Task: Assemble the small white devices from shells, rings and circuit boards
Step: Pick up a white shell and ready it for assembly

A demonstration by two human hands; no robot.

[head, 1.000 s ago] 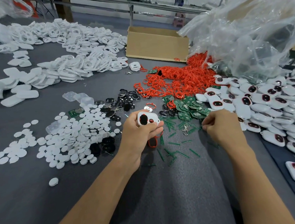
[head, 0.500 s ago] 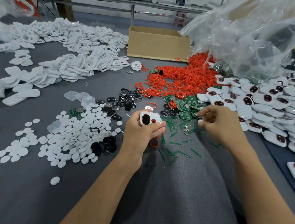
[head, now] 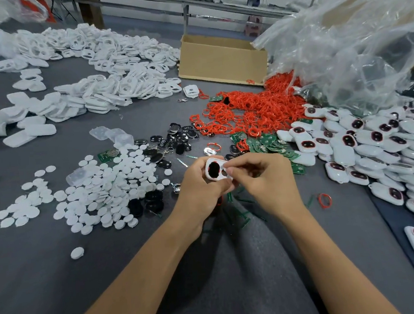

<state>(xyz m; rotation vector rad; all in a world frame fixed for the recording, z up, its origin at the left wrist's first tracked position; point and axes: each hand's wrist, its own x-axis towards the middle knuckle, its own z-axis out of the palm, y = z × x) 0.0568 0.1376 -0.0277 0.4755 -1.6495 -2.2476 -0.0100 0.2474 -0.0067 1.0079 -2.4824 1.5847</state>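
My left hand [head: 199,190] grips a small white shell [head: 216,171] with a black oval opening, held above the grey table [head: 61,282]. My right hand [head: 265,179] meets it from the right, its fingertips pinching at the shell's right end; what they hold is too small to tell. Red rings [head: 252,112] lie in a heap behind my hands. Green circuit boards [head: 267,144] lie just beyond my right hand. Finished white devices [head: 365,148] are piled at the right. Empty white shells [head: 98,73] cover the far left.
White round discs [head: 99,191] spread at the left, with black parts [head: 174,141] behind them. A cardboard box [head: 220,60] stands at the back and a clear plastic bag [head: 346,44] bulges at the right. One red ring [head: 325,200] lies by my right wrist.
My right hand left the table near the circuit boards and moved left to the shell in my left hand. My left hand has kept hold of the shell.
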